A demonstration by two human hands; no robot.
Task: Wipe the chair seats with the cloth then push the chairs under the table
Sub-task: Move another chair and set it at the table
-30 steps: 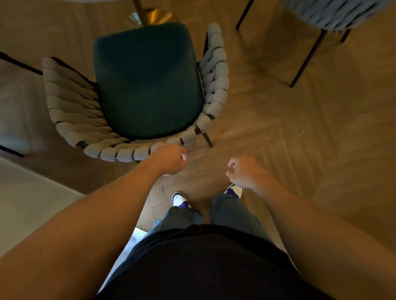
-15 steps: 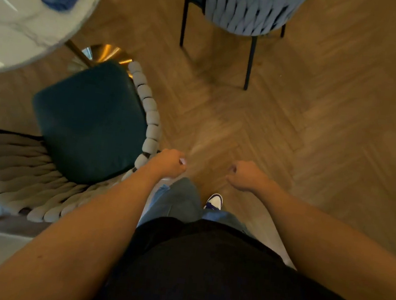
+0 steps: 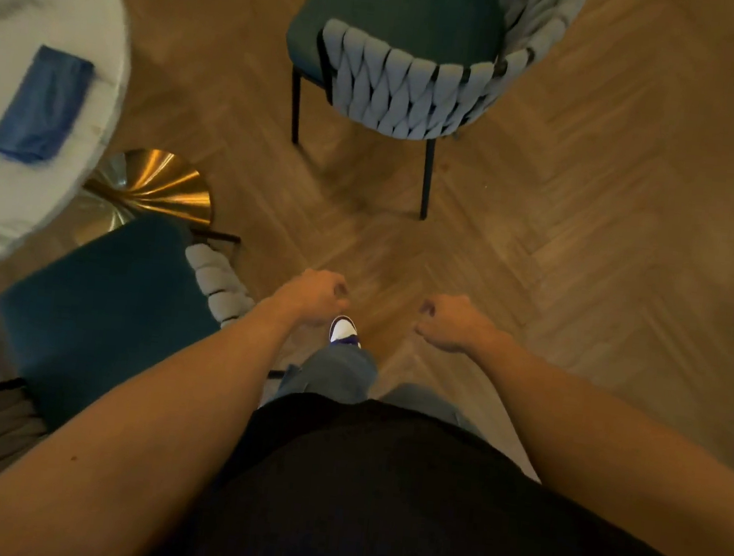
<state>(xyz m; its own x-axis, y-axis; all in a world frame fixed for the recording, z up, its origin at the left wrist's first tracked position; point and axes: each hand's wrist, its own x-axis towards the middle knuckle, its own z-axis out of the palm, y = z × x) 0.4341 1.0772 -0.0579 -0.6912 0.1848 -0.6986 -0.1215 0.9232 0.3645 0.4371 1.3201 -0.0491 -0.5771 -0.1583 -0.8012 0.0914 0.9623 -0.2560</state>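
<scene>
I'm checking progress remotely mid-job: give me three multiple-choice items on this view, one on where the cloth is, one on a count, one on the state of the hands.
1. Where is the blue cloth?
A. on the marble table
B. on a chair seat
C. in the left hand

2. How many chairs with green seats show?
A. one
B. two
C. four

3. What are the hands doing?
A. both grip the cloth
B. the right grips a chair back
C. both curled, holding nothing

Answers: 1 A, the cloth lies flat on the white tabletop near its edge. 2 B, the near chair stands by the table and the far chair stands out on the floor. 3 C, the left hand and the right hand are loose fists over the floor, clear of everything.
</scene>
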